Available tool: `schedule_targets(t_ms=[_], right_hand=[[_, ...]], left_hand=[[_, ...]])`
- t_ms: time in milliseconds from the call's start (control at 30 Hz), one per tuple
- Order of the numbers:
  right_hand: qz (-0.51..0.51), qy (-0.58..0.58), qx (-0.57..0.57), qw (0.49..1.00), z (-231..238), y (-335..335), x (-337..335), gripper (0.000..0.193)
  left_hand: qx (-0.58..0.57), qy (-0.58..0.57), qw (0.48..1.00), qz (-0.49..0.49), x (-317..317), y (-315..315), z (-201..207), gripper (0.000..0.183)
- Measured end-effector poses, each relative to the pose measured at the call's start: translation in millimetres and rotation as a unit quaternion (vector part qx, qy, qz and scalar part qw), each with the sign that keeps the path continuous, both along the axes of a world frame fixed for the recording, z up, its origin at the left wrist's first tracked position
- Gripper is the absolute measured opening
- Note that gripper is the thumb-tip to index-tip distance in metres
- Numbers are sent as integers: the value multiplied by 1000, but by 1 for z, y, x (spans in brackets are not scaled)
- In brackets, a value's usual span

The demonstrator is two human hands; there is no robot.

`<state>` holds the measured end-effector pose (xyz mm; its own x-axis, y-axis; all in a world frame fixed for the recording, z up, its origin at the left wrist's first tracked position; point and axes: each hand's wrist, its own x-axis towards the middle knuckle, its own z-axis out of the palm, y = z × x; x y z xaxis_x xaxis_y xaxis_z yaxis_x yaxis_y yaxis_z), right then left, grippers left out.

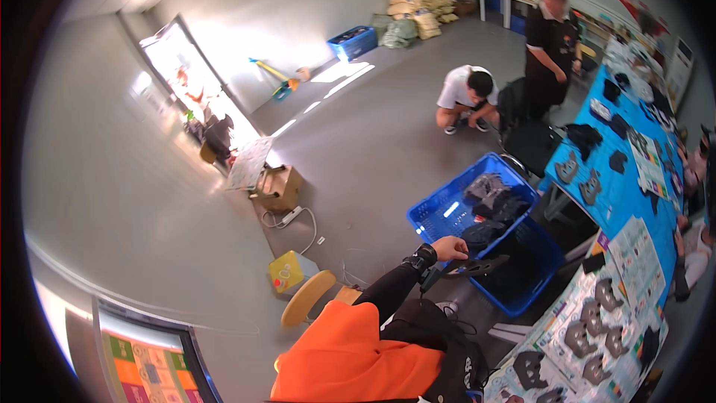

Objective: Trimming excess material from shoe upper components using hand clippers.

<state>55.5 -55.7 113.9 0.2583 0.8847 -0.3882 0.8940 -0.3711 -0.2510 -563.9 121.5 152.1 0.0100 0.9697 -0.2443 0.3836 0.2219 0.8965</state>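
My left hand (450, 248), in a black sleeve with a black wrist strap, reaches out from my orange-clad shoulder. It is shut on a flat dark piece (481, 264) held over the near rim of a blue plastic crate (436, 218). The crate stands on the floor and holds several dark grey and black pieces. My right hand is not in view.
A long table with a blue cover (623, 194) on the right carries printed sheets and several dark cut-out pieces. One person crouches in a white shirt (466, 93); another stands in black (552, 48). A cardboard box (280, 188), a yellow box (287, 272), a round stool (307, 297) and a power strip lie left.
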Motion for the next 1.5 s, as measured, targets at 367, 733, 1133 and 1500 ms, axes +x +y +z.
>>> schedule_targets(t_ms=[367, 733, 1133, 1500], right_hand=[[31, 13, 8, 999, 3, 77, -6, 37], [34, 4, 41, 999, 12, 64, -12, 37], [-7, -13, 5, 1000, 6, 34, 0, 47], [-16, -2, -20, 1000, 12, 37, -1, 51]], left_hand=[[11, 36, 995, 97, -36, -55, 5, 35], [8, 26, 996, 88, -27, -54, 4, 35], [-20, 39, 998, 45, -8, -31, 18, 33], [-21, 35, 999, 33, -1, -20, 15, 32]])
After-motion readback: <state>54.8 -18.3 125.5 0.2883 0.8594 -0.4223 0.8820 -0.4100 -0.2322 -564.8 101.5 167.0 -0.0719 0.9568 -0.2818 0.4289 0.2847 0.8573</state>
